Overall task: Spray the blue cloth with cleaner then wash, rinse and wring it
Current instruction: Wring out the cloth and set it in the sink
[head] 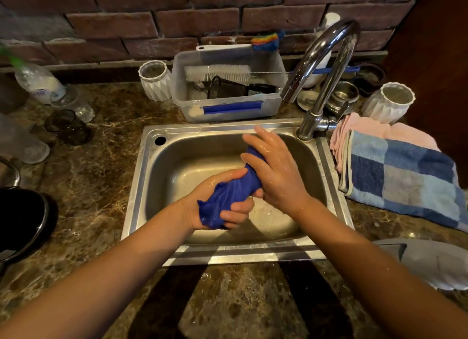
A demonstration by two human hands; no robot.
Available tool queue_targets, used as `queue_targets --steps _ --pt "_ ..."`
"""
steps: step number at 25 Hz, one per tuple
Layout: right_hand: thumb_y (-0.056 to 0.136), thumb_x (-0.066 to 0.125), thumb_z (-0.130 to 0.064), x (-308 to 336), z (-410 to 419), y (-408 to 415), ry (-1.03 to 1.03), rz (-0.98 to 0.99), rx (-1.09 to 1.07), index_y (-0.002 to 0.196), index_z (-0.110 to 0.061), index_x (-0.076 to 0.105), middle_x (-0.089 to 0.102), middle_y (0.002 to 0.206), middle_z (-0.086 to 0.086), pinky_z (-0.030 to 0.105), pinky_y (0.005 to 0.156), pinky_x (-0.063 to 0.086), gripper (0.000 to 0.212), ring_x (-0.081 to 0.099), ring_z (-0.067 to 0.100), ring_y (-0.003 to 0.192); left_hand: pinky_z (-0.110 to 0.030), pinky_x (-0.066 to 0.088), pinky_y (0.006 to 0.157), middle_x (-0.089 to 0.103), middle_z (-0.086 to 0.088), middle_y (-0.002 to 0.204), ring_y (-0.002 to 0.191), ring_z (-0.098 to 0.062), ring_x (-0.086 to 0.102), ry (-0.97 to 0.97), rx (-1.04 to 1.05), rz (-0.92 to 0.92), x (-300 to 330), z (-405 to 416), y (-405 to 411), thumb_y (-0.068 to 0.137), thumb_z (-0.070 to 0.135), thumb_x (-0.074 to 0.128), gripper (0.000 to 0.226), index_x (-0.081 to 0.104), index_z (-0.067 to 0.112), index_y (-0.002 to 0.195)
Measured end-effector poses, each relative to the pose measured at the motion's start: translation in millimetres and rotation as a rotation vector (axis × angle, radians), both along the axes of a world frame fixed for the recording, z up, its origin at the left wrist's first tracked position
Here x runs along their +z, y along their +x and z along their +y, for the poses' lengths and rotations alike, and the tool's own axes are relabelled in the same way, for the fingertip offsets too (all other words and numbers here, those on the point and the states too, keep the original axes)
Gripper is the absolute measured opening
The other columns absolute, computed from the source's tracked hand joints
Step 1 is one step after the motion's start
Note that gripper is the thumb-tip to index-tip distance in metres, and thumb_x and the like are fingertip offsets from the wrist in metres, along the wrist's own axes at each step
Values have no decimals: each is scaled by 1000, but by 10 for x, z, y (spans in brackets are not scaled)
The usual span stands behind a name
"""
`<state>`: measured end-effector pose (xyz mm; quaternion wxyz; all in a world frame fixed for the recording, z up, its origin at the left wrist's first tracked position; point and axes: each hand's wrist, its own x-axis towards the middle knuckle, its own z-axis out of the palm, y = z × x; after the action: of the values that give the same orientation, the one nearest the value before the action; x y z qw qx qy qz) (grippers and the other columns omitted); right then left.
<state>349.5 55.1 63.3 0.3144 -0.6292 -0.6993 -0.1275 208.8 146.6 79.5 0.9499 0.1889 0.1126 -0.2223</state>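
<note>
Blue and wet, the cloth [231,193] is bunched into a thick twisted roll above the basin of the steel sink [141,176], held clear of the bottom. The left hand [222,202] grips its lower, nearer end with fingers curled tightly round the bunched fabric, thumb over the top. The right hand [274,171] wraps the upper, farther end, its fingers curled across the roll and pointing left; both hands glisten with water. The chrome tap [326,67] arches over the back right corner of the sink, with no water visibly running from it. Behind the sink stands a clear plastic tub [228,110] holding a white bottle brush [217,72] and a black mesh strainer. A white ribbed vase [155,81] stands just left of the tub. To the right of the sink a blue checked towel [402,176] lies on the marbled brown counter [96,176], partly over a pink cloth [364,129]
</note>
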Motion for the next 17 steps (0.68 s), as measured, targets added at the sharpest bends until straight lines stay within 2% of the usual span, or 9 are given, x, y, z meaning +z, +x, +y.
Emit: queue_targets --steps 1,3,5,7,8,9,11,14,17 --pt "82 67 -12 75 48 39 105 -40 67 104 -7 51 53 121 18 42 104 38 27 44 32 120 -24 48 48 61 -5 60 44 -13 56 48 -55 -27 46 3 -5 83 36 59 36 55 2 96" --pt "82 66 -10 219 123 111 71 -157 144 94 -6 52 65 96 17 37 76 51 19 55 30 94 -21 46 48 57 -2 57 43 -11 53 278 -94 0 178 -2 -7 74 26 69 30 54 4 88" --pt "73 72 -13 295 128 151 -144 -219 122 92 -9 51 64 85 13 33 54 46 29 57 28 76 -21 45 52 54 -1 55 45 -11 50 771 -105 40 280 4 31 74 12 67 19 50 6 78" --pt "70 75 -18 336 94 139 -417 -187 17 93 -10 54 63 83 11 30 55 43 32 60 26 71 -27 47 57 55 -1 57 49 -14 51 1448 -110 150 308 27 109 76 8 64 13 51 5 78" --pt "74 72 -21 351 79 109 -543 -133 -44 96 -11 55 63 86 9 30 61 44 29 61 24 75 -27 47 58 56 0 63 54 -13 53 1732 -108 187 299 50 147 76 12 65 13 54 8 83" --pt "78 68 -25 364 75 75 -656 -52 -98 98 -12 55 64 90 8 30 67 46 27 61 22 79 -25 46 58 57 1 69 59 -12 55 1932 -116 183 297 63 178 78 18 66 16 55 13 89" --pt "80 66 -29 396 81 18 -794 157 -160 95 -15 57 65 86 5 31 71 51 22 62 19 78 -26 46 64 59 3 81 72 -13 59 2198 -192 81 314 96 220 80 27 66 21 55 22 98" --pt "79 68 -25 394 39 -68 -823 486 -208 77 -15 56 58 69 1 25 56 43 16 56 15 65 -28 40 68 63 2 92 79 -14 55 2468 -300 -144 325 216 231 82 33 62 26 52 22 104" --pt "74 68 -14 377 -35 -202 -813 840 -257 62 -18 50 51 56 -3 21 48 33 22 47 10 52 -28 41 57 66 -3 80 70 -23 62 2637 -202 -515 290 302 210 77 29 69 25 55 16 94"
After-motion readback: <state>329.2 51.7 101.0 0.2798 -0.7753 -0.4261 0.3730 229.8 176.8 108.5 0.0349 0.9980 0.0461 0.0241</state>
